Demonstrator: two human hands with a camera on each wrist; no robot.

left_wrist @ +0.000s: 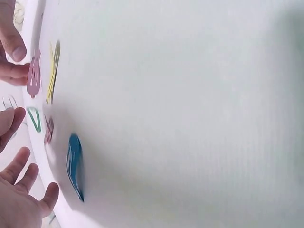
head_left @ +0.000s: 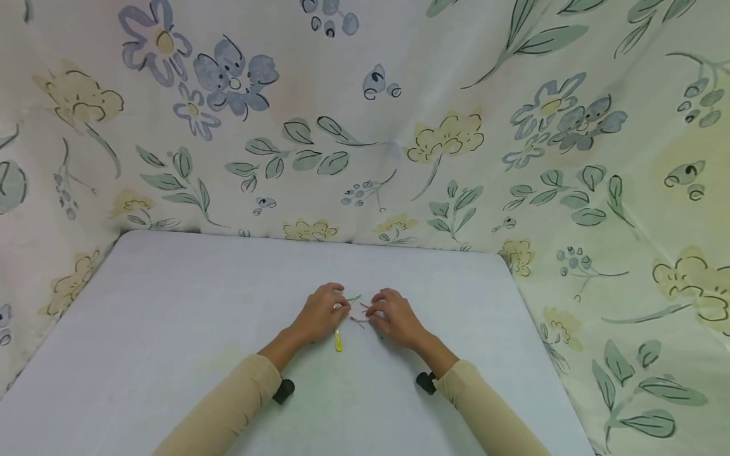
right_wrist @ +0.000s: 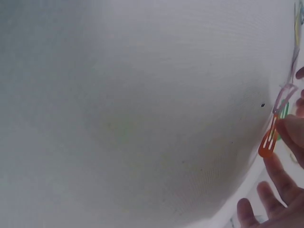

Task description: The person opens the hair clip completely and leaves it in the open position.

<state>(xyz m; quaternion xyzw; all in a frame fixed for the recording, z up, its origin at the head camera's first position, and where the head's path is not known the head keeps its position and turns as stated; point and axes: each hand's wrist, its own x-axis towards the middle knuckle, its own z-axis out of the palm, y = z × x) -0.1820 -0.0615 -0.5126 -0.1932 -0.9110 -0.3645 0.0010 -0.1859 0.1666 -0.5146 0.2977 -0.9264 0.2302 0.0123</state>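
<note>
In the head view my left hand hovers low over the table, its fingers spread loosely beside a green snap hair clip. Opposite it, my right hand pinches an orange hair clip with thumb and fingers, as the right wrist view shows. A pink clip stands close by the right fingertips. Between the hands lies a small reddish clip. Nearer to me sit a yellow clip and, in the left wrist view, a blue one.
The white tabletop spreads out around the hands. Behind it hangs a floral cloth, which also runs down the right side. Black wrist cameras protrude from under both cuffs.
</note>
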